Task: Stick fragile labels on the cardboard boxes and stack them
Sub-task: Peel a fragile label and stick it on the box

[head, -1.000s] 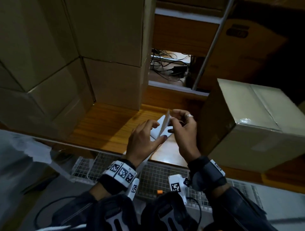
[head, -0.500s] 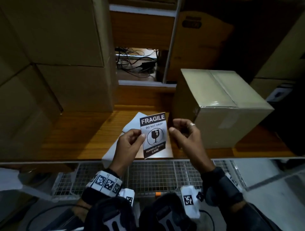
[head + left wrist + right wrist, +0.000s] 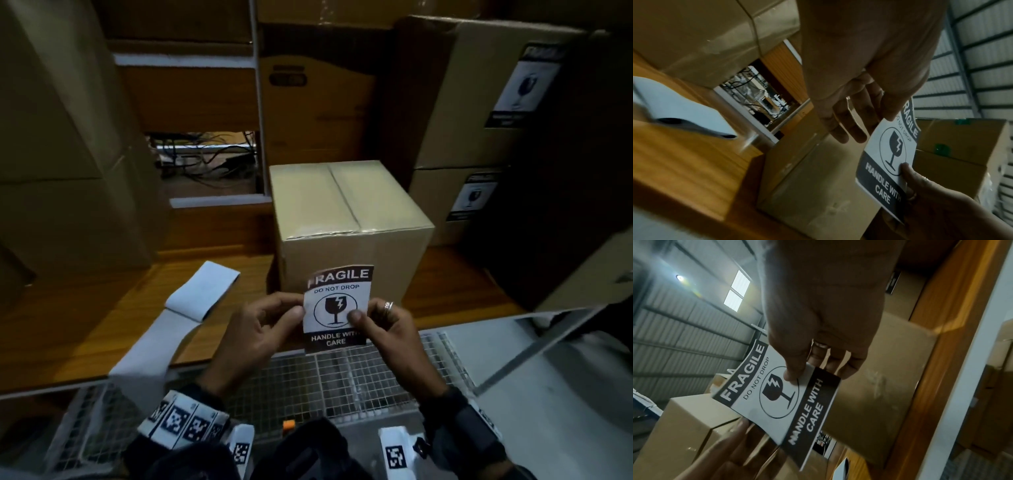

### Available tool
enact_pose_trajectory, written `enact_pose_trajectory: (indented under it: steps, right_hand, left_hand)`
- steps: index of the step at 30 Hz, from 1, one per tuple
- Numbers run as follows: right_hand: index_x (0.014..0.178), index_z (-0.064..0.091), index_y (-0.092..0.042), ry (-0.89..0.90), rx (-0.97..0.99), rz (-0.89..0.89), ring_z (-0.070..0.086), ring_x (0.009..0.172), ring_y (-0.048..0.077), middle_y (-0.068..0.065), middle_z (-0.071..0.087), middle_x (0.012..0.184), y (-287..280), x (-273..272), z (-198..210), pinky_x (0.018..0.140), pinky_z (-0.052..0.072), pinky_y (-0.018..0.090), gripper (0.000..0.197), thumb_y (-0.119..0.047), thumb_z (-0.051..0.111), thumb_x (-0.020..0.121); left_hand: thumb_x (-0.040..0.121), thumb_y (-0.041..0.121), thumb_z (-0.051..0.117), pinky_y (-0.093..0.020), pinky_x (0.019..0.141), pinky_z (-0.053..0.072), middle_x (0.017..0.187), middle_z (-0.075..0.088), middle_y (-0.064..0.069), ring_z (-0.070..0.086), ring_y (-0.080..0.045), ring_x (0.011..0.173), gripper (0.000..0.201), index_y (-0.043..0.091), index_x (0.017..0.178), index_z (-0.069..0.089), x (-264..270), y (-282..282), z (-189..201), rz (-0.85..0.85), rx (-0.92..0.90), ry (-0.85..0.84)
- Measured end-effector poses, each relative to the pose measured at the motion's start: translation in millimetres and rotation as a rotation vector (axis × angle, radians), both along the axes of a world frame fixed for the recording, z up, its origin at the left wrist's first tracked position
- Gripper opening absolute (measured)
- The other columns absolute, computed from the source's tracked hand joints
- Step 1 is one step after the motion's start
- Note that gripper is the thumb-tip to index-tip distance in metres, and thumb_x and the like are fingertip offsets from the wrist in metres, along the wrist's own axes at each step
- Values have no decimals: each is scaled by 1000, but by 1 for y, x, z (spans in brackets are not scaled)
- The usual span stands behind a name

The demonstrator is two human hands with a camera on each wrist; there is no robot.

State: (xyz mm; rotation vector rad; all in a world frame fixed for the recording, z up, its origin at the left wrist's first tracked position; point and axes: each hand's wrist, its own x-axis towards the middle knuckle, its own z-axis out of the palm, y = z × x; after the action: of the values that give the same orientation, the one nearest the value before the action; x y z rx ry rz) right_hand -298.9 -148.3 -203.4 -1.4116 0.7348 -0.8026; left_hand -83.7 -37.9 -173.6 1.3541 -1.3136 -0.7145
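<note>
Paper label point(image 3: 337, 308), upright with its long axis vertical, is pinched at its left edge by the left hand point(image 3: 260, 329) and at its right by the right hand point(image 3: 387, 325), the box point(image 3: 349, 240) just beyond both hands, equally near.

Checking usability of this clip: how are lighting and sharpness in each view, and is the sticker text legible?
Head view: dim, edges bowed by the wide lens, yet the fragile label reads clearly; the labels on the right boxes are dark and blurred. Left wrist view: wooden shelf smeared by motion blur. Right wrist view: bright window glare, label sharp.
</note>
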Motion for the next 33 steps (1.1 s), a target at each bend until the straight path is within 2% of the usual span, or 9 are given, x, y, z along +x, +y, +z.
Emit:
enact_pose_trajectory:
  steps: [3, 7, 11, 14, 18, 20, 26, 30, 33]
  right_hand:
    - [103, 65, 2, -29, -8, -46, 76, 93, 26, 12, 77, 102, -22, -30, 0, 73, 61, 31, 13, -10, 62, 99]
    - [110, 63, 1, -36, 13, -93, 75, 94, 26, 11, 76, 105, -53, -64, -3, 71, 62, 32, 16, -13, 60, 101]
    - [113, 62, -2, -1, 56, -80, 74, 98, 29, 12, 75, 109, -83, -80, -10, 75, 63, 36, 21, -19, 60, 102]
    - [115, 61, -1, 19, 93, -42, 73, 100, 30, 14, 73, 110, -100, -79, -14, 78, 62, 34, 24, -20, 61, 100]
    - [119, 62, -6, 37, 143, 2, 73, 99, 28, 13, 74, 111, -112, -74, -16, 76, 60, 31, 23, -18, 61, 100]
    - [122, 62, -7, 34, 167, 14, 74, 101, 27, 11, 74, 112, -114, -71, -17, 76, 60, 31, 24, -17, 62, 100]
    - [126, 59, -6, 10, 204, 3, 74, 80, 7, 9, 72, 110, -117, -63, -15, 60, 54, 16, 26, -14, 58, 102]
    - [127, 59, -5, -1, 220, -1, 73, 78, 7, 11, 72, 113, -119, -60, -19, 57, 53, 15, 26, -13, 57, 102]
    - [125, 60, -4, 0, 214, -8, 73, 77, 6, 14, 71, 114, -119, -58, -21, 55, 52, 14, 25, -13, 57, 102]
  left_hand:
    - [96, 32, 63, -22, 81, 60, 114, 74, 15, 69, 1, 106, 27, 24, 119, 73, -28, -25, 13, 32, -103, -212]
    - [100, 30, 63, -23, 79, 59, 112, 74, 6, 68, 1, 99, 23, 17, 116, 73, -55, -60, 33, 180, -299, -483]
    - [102, 27, 59, -34, 83, 55, 106, 75, -8, 67, -17, 97, 25, 8, 111, 73, -71, -96, 60, 255, -487, -808]
    - [100, 42, 54, -43, 94, 50, 121, 72, -9, 64, -25, 113, 40, 12, 121, 70, -75, -125, 72, 226, -413, -962]
    - [91, 65, 49, -47, 111, 37, 146, 57, -5, 52, -23, 134, 68, 19, 140, 58, -81, -151, 70, 156, -169, -1048]
    - [89, 64, 58, -45, 114, 34, 149, 54, -4, 49, -21, 137, 70, 21, 144, 54, -81, -158, 63, 152, -110, -1070]
    - [84, 52, 76, -42, 110, 34, 140, 60, -1, 53, -20, 130, 63, 21, 136, 58, -80, -165, 44, 198, -105, -1047]
    - [83, 48, 77, -34, 102, 32, 130, 65, 1, 58, -19, 122, 53, 22, 126, 62, -81, -168, 42, 254, -153, -1026]
    - [84, 49, 77, -34, 99, 34, 123, 66, 4, 58, -17, 116, 45, 25, 119, 62, -82, -171, 38, 304, -170, -1027]
